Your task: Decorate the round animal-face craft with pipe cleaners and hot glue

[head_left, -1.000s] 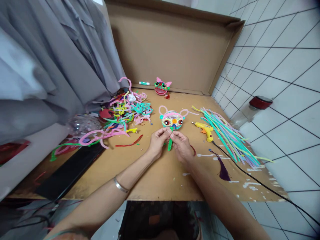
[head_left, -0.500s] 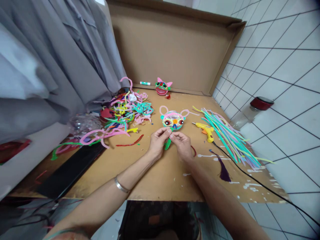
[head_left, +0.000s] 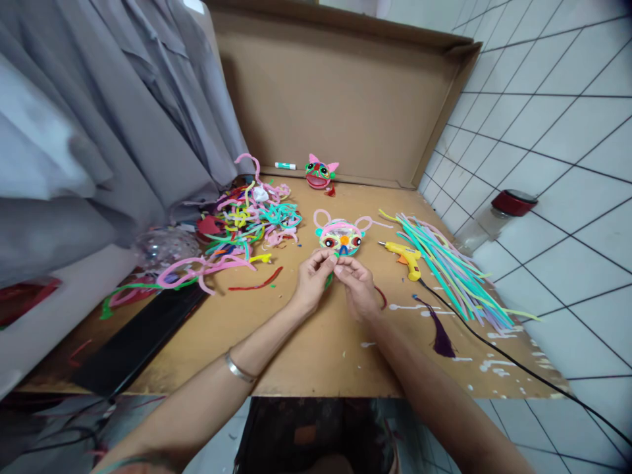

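Observation:
My left hand [head_left: 312, 282] and my right hand [head_left: 359, 284] meet at their fingertips over the cardboard work surface [head_left: 296, 342]. Both pinch a short green pipe cleaner piece [head_left: 328, 281], mostly hidden between the hands. Just beyond my fingertips lies a round pipe cleaner animal face [head_left: 342, 237] with pink loop ears, red eyes and an orange nose. The green piece's upper end touches or nearly touches the face's lower edge.
A tangle of coloured pipe cleaners [head_left: 247, 220] lies at the left. A bundle of straight pipe cleaners [head_left: 451, 270] and a yellow glue gun [head_left: 403, 255] with a black cord lie at the right. A second finished face [head_left: 320, 172], a marker [head_left: 285, 165], a purple tassel [head_left: 439, 336] and a red-lidded jar [head_left: 496, 217] are about.
The green piece hung down long between my hands a second ago; now only a short bit shows, tilted left. My hands have closed in slightly toward the face.

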